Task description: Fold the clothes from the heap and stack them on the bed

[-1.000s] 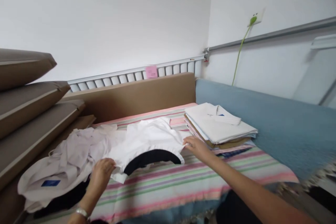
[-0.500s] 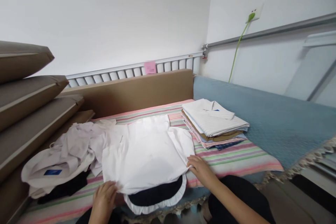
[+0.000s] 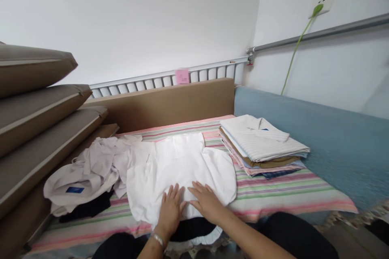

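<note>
A white short-sleeved shirt (image 3: 182, 162) lies spread out on the striped cloth, its near end toward me. My left hand (image 3: 172, 208) rests flat on its lower middle, fingers stretched out. Close beside it, my right hand (image 3: 206, 200) also lies on the fabric with its fingers spread. Neither hand grips anything. Below my hands a black piece with a white frilled edge (image 3: 194, 230) shows at the shirt's near end. To the left, rumpled pale clothes (image 3: 100, 158) touch or overlap the shirt's side.
A stack of folded clothes (image 3: 264, 139) sits to the right on the striped cloth (image 3: 273, 198). Brown cushions (image 3: 45, 109) are piled at the left. A brown backrest (image 3: 170, 101) stands behind, and a blue padded side (image 3: 316, 129) runs along the right.
Both hands have left the shirt's near corners and come together on its lower middle, now flat with fingers spread. The view has shifted slightly left.
</note>
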